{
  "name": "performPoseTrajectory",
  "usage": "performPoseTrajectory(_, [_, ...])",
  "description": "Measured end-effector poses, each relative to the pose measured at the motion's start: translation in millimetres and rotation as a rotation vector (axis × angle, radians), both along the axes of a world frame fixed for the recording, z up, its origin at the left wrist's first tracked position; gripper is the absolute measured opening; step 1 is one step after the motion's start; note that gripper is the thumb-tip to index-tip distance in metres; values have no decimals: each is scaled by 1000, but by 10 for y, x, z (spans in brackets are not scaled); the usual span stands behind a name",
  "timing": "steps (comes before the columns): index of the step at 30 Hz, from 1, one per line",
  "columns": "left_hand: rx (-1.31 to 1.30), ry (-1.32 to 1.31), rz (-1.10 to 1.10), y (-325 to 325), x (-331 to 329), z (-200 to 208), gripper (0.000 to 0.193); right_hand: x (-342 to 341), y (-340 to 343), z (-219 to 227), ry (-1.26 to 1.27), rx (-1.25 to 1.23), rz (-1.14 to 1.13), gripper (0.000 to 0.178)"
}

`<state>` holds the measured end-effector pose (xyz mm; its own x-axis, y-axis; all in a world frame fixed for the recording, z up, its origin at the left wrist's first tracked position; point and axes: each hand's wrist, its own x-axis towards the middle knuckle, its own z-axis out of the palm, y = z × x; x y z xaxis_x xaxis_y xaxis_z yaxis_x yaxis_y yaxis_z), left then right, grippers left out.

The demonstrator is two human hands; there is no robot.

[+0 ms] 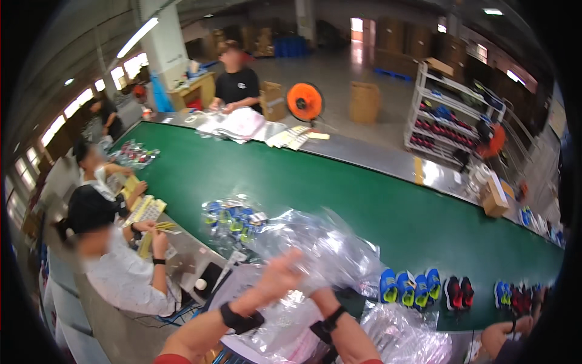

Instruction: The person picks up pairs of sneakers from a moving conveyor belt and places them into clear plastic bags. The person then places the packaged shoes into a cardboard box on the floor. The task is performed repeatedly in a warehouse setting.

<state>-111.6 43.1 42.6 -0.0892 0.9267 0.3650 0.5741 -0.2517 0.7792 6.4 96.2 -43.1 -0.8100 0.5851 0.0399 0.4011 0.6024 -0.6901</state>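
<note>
Here both hands, left hand [280, 274] and right hand [315, 280], grip a clear plastic bag [330, 249] held up over the counter [182, 258] edge. Light, limp and slippery, it looks best pinched at its open rim.

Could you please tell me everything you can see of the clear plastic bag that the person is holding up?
The clear plastic bag is thin, glossy, crinkled film, see-through, puffed open and raised above the edge of the green conveyor belt. The left hand presses its near side; the right hand is mostly hidden behind the film, gripping from below. Nothing shows inside it. More clear bags lie beneath.
</note>
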Motion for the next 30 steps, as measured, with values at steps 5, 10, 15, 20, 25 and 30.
performPoseTrajectory(5, [-223, -716, 348, -69, -933, 55, 18, -455, -18, 65, -209, -259, -51, 33])
performPoseTrajectory(10, [-628, -1085, 322, -38, -546, -240, 32, -268, -93, 86, 602, -768, -161, 45])
performPoseTrajectory(15, [-365, -1188, 388, -154, -620, -584, 25, 225, -94, 334, 521, -1020, -275, 18])
performPoseTrajectory(20, [-113, -1223, 381, -143, -544, -263, 18, 684, 80, 190, 337, -469, -512, 10])
performPoseTrajectory(25, [147, -780, 493, -237, -301, -395, 16, 928, -83, 571, 129, -70, -636, 19])
performPoseTrajectory(30, [-119, -781, 319, -433, 299, -190, 17, 634, -476, 675, 238, 226, -39, 25])
